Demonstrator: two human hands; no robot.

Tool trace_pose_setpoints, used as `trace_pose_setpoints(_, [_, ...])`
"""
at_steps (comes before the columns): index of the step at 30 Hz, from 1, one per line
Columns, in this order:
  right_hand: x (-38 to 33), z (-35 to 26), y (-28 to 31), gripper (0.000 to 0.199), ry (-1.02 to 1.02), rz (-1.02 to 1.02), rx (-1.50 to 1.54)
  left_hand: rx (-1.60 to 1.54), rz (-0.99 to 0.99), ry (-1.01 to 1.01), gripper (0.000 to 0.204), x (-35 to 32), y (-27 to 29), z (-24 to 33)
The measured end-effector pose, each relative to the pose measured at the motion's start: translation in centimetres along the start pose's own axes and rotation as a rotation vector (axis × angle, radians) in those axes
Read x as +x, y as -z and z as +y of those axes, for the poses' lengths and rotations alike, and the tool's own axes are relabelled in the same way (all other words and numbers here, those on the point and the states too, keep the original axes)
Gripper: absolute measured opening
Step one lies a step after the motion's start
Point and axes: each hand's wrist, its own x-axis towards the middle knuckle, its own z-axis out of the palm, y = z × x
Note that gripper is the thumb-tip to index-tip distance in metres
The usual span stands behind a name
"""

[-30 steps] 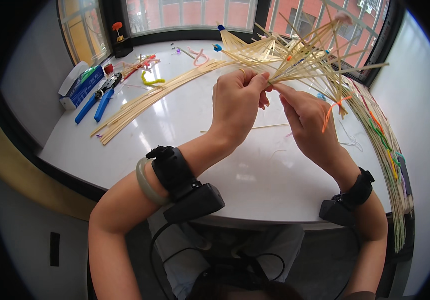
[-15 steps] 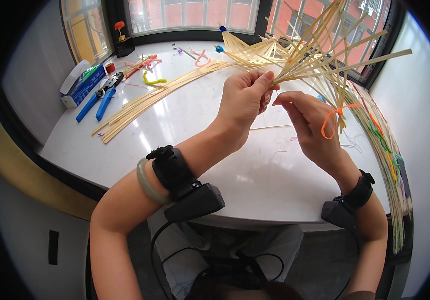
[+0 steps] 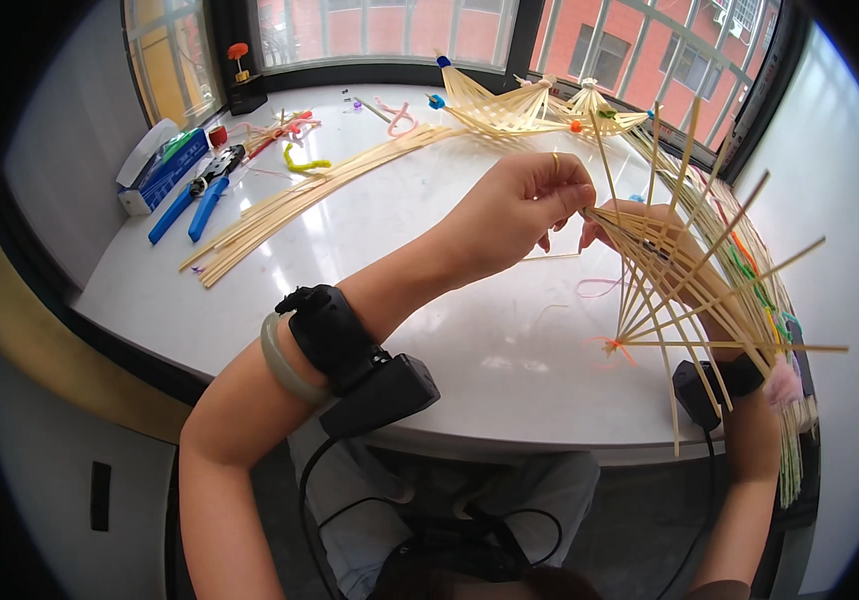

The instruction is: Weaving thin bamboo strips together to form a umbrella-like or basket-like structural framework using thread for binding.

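Note:
A fan of pale bamboo strips (image 3: 650,262), loosely woven, spreads to the right over my right forearm. At its gathered tip, my left hand (image 3: 535,205) is closed in a pinch on the strips. My right hand (image 3: 640,218) sits just behind the same tip, its bent fingers close to the left fingertips. The strips cover much of that hand, and what its fingers grip is hidden. An orange pipe cleaner (image 3: 614,348) ties another gathered end of the strips, hanging low over the table.
Loose bamboo strips (image 3: 320,190) lie at left, beside blue-handled pliers (image 3: 208,195), a blue box (image 3: 165,170) and a yellow-green pipe cleaner (image 3: 306,163). A woven bamboo piece (image 3: 510,105) rests by the window. Long coloured strips (image 3: 750,260) line the right edge. Pink thread (image 3: 600,288) lies mid-table.
The strip fan has swung from pointing up and away to pointing right and toward me. Both hands have moved to the right with it, and the orange-tied end now hangs lower.

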Motion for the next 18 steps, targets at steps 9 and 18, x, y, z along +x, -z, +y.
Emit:
trace_pose_setpoints(9, [0.1,-3.5,1.7,0.012,0.194,-0.176,-0.168,0.262,-0.106,-0.126,0.012,-0.5,-0.5,1.0])
trace_pose_setpoints(18, [2.4,-4.9,2.5,0.010,0.179,-0.239,-0.362,0.203,-0.139,-0.030,0.013,-1.0,-1.2,0.8])
